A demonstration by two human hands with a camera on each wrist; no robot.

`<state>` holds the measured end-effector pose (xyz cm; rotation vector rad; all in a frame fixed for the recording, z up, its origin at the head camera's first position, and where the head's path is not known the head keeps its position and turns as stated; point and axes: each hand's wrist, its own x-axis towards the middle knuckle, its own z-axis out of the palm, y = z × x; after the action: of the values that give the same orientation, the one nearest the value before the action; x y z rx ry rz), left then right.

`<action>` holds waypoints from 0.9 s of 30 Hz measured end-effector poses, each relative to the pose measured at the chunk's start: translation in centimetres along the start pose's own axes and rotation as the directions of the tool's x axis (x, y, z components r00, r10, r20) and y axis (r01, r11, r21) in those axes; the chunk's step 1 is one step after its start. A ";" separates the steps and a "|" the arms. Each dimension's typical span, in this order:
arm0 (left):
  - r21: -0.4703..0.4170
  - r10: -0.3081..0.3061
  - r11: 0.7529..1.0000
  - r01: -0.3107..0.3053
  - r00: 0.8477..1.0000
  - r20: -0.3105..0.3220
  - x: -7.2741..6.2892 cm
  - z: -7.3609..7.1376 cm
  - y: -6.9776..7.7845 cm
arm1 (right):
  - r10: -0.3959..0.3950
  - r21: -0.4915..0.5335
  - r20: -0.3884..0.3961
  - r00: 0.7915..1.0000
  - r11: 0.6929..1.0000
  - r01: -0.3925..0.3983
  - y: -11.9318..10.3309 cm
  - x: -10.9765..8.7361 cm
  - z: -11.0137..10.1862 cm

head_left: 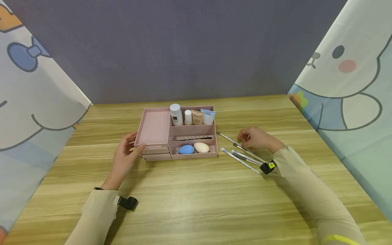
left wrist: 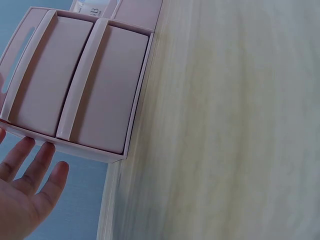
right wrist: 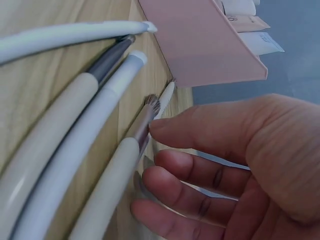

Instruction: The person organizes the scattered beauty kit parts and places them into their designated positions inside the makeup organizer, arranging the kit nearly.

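Though beside 5 brushes (right wrist: 87,137), right hand (head_left: 255,137) unclenched; left hand (head_left: 124,154), relaxed, against 1 pink organizer (head_left: 194,130).

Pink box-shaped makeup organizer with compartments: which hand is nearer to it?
Left. The left hand touches the left side of the pink organizer; the right hand is apart, off its right side, by the slim pale-handled brushes.

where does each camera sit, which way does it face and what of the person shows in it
Head: worn on the head, facing forward and down at the pink organizer on the table; both sleeves, left grip and right grip show.
Left wrist: worn there, facing the organizer's drawers; left fingers and part of the palm show.
Right wrist: worn there, looking along the brushes toward the organizer's side wall; right thumb and fingers show.
Shared: head and right wrist both show the brushes.
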<state>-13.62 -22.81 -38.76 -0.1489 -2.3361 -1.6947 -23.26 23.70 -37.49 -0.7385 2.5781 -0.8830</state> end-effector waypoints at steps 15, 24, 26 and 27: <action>0.012 -0.008 1.000 0.008 1.000 -0.003 0.0 0.0 -0.1 | 0.036 0.003 0.052 0.998 0.999 -0.037 -0.5 0.3 0.2; -0.001 -0.010 1.000 0.010 1.000 -0.010 0.1 0.0 -0.1 | 0.118 -0.041 0.062 0.991 0.992 -0.115 -0.8 0.8 0.6; -0.002 -0.010 1.000 0.010 1.000 -0.009 0.1 0.0 -0.1 | 0.124 -0.052 0.061 0.990 0.991 -0.121 -0.8 0.9 0.7; -0.001 -0.010 1.000 0.010 1.000 -0.008 0.1 0.0 -0.1 | 0.127 -0.057 0.059 0.990 0.991 -0.123 -0.8 1.0 0.8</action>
<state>-13.70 -22.86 -38.85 -0.1307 -2.3337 -1.6979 -23.45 22.25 -37.70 -0.6013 2.5689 -0.7439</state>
